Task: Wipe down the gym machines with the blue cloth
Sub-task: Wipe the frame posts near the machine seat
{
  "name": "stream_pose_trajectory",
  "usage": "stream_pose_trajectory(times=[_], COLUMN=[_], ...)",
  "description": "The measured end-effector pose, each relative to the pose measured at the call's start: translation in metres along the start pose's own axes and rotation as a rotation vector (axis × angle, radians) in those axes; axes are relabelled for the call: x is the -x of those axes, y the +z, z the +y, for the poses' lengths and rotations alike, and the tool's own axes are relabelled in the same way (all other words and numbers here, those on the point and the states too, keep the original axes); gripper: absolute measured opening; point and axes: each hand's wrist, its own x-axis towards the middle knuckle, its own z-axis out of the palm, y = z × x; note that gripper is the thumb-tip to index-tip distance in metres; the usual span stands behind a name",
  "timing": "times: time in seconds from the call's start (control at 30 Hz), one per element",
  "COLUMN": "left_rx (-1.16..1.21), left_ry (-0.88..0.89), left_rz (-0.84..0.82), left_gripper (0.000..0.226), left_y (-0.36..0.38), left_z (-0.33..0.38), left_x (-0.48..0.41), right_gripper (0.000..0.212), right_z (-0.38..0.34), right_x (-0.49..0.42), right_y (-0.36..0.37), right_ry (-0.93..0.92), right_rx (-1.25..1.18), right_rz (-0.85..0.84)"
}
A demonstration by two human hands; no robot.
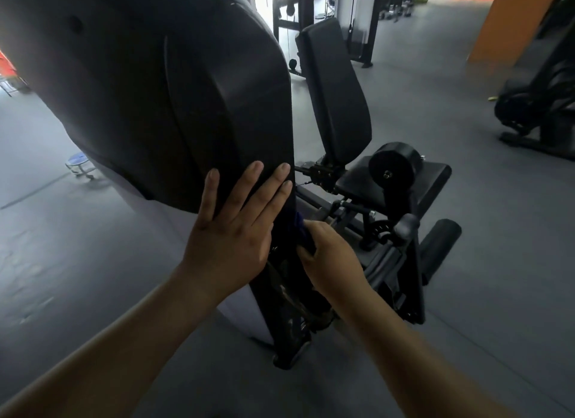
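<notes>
A blue cloth [303, 234], bunched and mostly buried in the right hand [333, 259], is pressed against the narrow edge of the black cover [155, 91] of a gym machine [281, 318], low down near the base. The right hand's fingers are clenched round the cloth. The left hand [233, 231] lies flat on the cover's broad side just beside it, fingers [252, 181] straight and spread, grasping nothing. Beyond the cover stand the machine's upright back pad [336, 91], its seat [432, 175] and a round roller pad [393, 164]. A small blue-topped stool [79, 165] sits on the grey floor [466, 262] to the left, and another dark machine [538, 106] stands well apart at right. The likely trouble is that the cloth sits close to exposed linkage below the cover, where a loose corner could snag. With so little fabric showing, knuckles rather than cloth may rub the edge. Dim light swallows the lower parts, the cloth's full extent cannot be told, and the cover runs out of view at the top.
</notes>
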Motion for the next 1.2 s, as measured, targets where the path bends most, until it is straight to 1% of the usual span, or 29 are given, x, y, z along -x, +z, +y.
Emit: stream_pose_trajectory(times=[0.07,0.17,0.23,0.3,0.4,0.47,0.6,0.77,0.83,0.9,0.97,1.03,1.13,1.2], left_rx=[-0.012,-0.004,-0.013,-0.022,-0.034,-0.033,-0.034,-0.052,-0.054,-0.026,-0.018,-0.015,-0.005,0.014], left_ry=[-0.006,-0.03,-0.042,-0.051,-0.067,-0.07,-0.083,-0.074,-0.065,-0.058,-0.048,-0.026,0.014,0.042], left_rz=[0.003,0.016,0.021,0.036,0.03,0.003,-0.032,-0.033,-0.028,-0.025,-0.034,-0.036,-0.031,-0.039], left_gripper=[0.073,0.074,0.074,0.073,0.074,0.076,0.08,0.08,0.077,0.075,0.076,0.077,0.078,0.078], left_y=[0.006,0.013,0.018,0.022,0.026,0.029,0.034,0.037,0.037,0.036,0.034,0.032,0.029,0.028], left_z=[0.004,0.01,0.013,0.015,0.017,0.022,0.032,0.032,0.032,0.031,0.027,0.022,0.014,0.009], left_x=[0.005,0.008,0.008,0.008,0.009,0.009,0.013,0.016,0.017,0.017,0.02,0.027,0.04,0.044], right_gripper=[0.04,0.032,0.033,0.035,0.034,0.034,0.038,0.044,0.042,0.037,0.032,0.035,0.041,0.044], right_z=[0.002,-0.005,-0.003,0.01,0.03,0.028,0.01,0.027,0.024,0.015,0.007,0.006,0.017,0.022], right_x=[-0.003,-0.011,-0.009,-0.003,0.007,0.003,-0.005,0.021,0.013,-0.002,-0.008,0.001,0.018,0.011], right_y=[-0.002,0.001,0.002,-0.008,-0.022,-0.019,0.004,-0.007,-0.008,-0.004,0.002,0.007,0.009,0.002], right_ry=[-0.018,0.023,-0.011,-0.045,-0.011,-0.006,-0.127,-0.215,-0.208,-0.153,-0.165,-0.232,-0.349,-0.316], right_rx=[0.042,0.003,0.001,0.054,0.072,0.042,0.056,0.103,0.11,0.112,0.083,0.082,0.141,0.17], right_rz=[-0.027,-0.021,-0.049,-0.09,-0.102,-0.092,-0.02,-0.031,-0.037,-0.019,0.024,0.045,0.007,0.032])
